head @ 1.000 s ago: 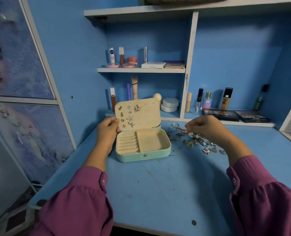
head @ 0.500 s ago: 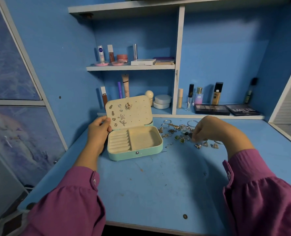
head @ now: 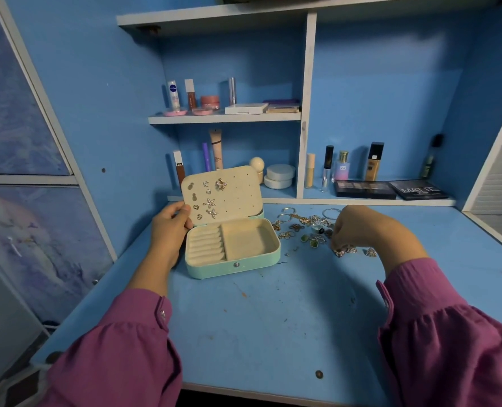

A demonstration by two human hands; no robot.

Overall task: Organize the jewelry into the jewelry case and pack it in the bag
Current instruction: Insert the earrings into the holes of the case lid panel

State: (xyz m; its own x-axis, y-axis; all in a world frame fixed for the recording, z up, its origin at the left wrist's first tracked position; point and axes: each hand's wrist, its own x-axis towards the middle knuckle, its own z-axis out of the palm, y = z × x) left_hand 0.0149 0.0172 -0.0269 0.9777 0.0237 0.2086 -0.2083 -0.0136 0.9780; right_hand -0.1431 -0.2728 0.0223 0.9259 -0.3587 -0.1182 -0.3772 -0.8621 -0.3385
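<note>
My left hand (head: 171, 227) holds the left edge of the case (head: 232, 251), thumb and fingers pinched on the raised lid (head: 221, 193) where it meets the base, so the case sits just right of that grip on the blue desk (head: 273, 318). The lid stands nearly upright, with several earrings (head: 211, 203) pinned into its left half; the holes on its right half are bare. Below the lid, the base lies open toward me: ring rolls nearest my left grip, a plain compartment beyond them. My right hand (head: 361, 230) is curled, fingertips down, over the loose jewelry (head: 302, 227) scattered to the right of the case. The fingers look closed around something small at the near edge of the pile, but I cannot tell what they hold. Three earrings lie directly under and just right of that hand; rings and hoops spread from it back toward the case. I see no bag from here.
</note>
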